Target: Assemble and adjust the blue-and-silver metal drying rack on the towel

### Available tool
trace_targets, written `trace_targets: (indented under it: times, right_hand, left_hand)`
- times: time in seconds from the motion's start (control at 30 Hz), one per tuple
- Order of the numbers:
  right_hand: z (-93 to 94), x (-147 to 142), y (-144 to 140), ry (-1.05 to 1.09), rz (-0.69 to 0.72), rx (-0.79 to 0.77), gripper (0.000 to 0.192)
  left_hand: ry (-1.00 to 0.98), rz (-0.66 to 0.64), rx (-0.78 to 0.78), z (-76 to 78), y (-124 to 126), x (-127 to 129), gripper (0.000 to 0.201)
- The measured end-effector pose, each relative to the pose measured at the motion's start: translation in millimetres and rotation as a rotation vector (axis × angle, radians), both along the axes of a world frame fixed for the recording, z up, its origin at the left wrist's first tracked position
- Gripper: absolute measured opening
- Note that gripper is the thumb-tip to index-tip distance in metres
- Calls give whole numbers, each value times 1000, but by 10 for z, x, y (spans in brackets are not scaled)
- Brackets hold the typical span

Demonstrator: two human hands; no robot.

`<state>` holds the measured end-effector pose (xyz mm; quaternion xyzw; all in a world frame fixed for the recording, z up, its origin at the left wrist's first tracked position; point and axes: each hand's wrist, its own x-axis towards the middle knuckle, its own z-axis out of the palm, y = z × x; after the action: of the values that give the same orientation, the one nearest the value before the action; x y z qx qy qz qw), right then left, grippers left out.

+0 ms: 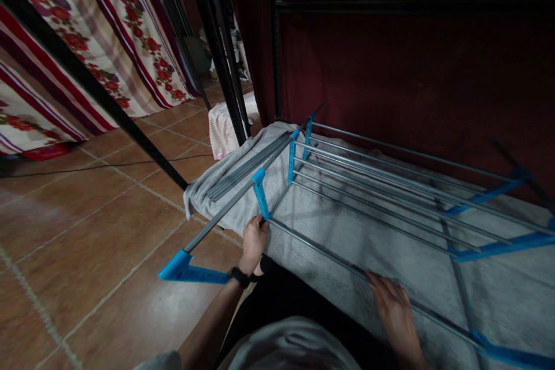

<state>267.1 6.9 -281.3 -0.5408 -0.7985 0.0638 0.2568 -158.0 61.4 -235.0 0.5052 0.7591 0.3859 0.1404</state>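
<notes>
A partly joined rack of metal rods and blue plastic brackets lies on a grey blanket before me. My left hand is closed at the lower end of a blue bracket, where the near metal rod meets it. Farther along this same rod, my right hand wraps its fingers over the top. A long grey side pole carries several blue brackets, among them one at its near end beside my left wrist. Several parallel rods run to blue brackets on the right.
Loose grey rods lie bundled on the grey blanket. A black slanted post stands left, over the tiled floor with a thin cable. Behind are a dark red panel and a flowered curtain.
</notes>
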Motion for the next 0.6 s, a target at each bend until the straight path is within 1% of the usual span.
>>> trace_targets:
  times: [0.17, 0.3, 0.6]
  right_hand:
    - [-4, 7, -7, 10, 0, -43, 40]
    - [-26, 24, 0, 7, -7, -21, 39]
    - [-10, -21, 7, -42, -9, 26, 39]
  left_hand:
    - [8, 12, -1, -3, -14, 25, 19]
    - [22, 9, 1, -6, -22, 56, 21]
    - [43, 44, -11, -37, 6, 79, 20]
